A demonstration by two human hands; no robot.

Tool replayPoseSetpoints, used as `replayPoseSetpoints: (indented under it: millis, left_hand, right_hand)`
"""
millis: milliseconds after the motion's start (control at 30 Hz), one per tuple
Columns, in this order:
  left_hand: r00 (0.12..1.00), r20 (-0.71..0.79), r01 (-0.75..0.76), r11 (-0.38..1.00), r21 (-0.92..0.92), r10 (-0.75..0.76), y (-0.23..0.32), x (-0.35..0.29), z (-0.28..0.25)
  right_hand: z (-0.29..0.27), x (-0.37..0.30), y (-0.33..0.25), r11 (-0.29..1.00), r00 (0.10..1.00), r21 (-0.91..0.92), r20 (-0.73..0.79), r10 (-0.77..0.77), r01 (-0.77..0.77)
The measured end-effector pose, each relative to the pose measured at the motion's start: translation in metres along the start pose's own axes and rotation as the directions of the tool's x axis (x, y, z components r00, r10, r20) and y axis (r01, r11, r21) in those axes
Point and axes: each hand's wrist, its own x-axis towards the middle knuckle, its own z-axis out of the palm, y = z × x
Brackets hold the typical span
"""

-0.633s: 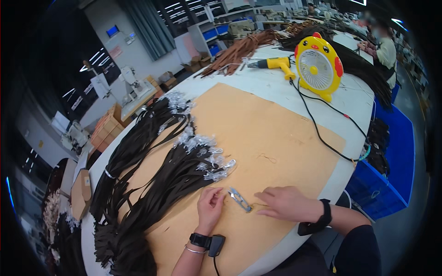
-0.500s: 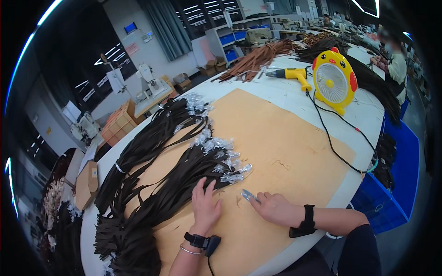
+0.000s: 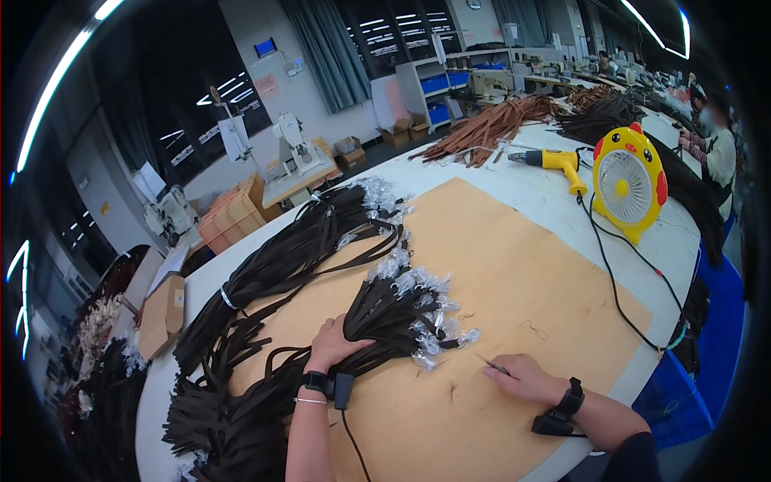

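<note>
A bundle of dark brown straps (image 3: 384,320) lies across the tan sheet (image 3: 530,265), its ends capped with clear plastic wrapping (image 3: 434,301). Around the middle of this bundle is my left hand (image 3: 336,345), its thumb over the near side and its other fingers partly hidden at the far side. My right hand (image 3: 526,379) is closed on a pair of small thread snips (image 3: 495,367), just right of the wrapped ends and apart from them. A second strap bundle (image 3: 293,245), bound with a white tie (image 3: 228,299), rests farther back on the left.
A yellow chick-shaped fan (image 3: 629,181) and a yellow heat gun (image 3: 554,161) stand at the far right, their black cord (image 3: 614,281) trailing along the table. Brown straps (image 3: 490,128) lie behind. A blue bin (image 3: 675,402) is beside the table. A person (image 3: 719,153) works at far right.
My left hand has taken hold of the near strap bundle, gathering its straps together. My right hand has moved slightly right and down with the snips. The view has shifted.
</note>
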Motion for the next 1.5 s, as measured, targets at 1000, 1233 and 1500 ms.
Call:
replayPoseSetpoints:
  millis: [1000,1233,1500]
  left_hand:
    - [0.787,-0.417,-0.451,0.885,0.115,0.455,0.106,-0.126,0.068]
    - [0.785,-0.429,-0.563,0.803,-0.194,0.447,0.104,-0.137,0.053]
    - [0.807,-0.303,-0.550,0.831,-0.078,0.506,0.111,-0.130,0.043]
  right_hand:
    - [0.028,0.014,-0.025,0.905,0.925,-0.355,-0.205,-0.320,0.234]
    - [-0.018,0.025,-0.039,0.885,0.895,-0.397,-0.260,-0.362,0.242]
    - [-0.009,0.038,-0.040,0.903,0.816,-0.382,-0.446,-0.368,0.198]
